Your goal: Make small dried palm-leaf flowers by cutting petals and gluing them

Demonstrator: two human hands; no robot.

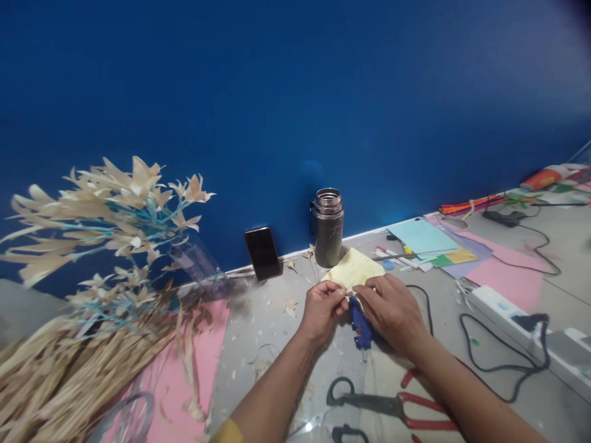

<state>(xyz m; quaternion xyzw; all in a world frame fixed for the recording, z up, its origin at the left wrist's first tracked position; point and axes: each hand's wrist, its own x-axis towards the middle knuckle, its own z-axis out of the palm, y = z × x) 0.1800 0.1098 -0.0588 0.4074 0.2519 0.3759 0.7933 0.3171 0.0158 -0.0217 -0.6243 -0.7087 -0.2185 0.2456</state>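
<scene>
My left hand (323, 311) and my right hand (390, 307) meet at the fingertips in the middle of the view. Both are closed in a pinch on a small pale piece (349, 291), too small to identify. Just under them a blue hot glue gun (361, 326) lies on the grey surface, partly covered by my right hand. Behind the fingers is a crumpled pale yellow paper (353, 267). Nearer to me, between the forearms, lie scissors with black handles (340, 394) and a red-handled tool (427, 424).
An uncapped flask (329, 237) and a phone (262, 253) stand against the blue wall. To the left, pale flowers (138, 191) lean from a clear vase (196, 258) above dried husks (83, 363). On the right are coloured papers (422, 237), a power strip (503, 311) and black cords (496, 360).
</scene>
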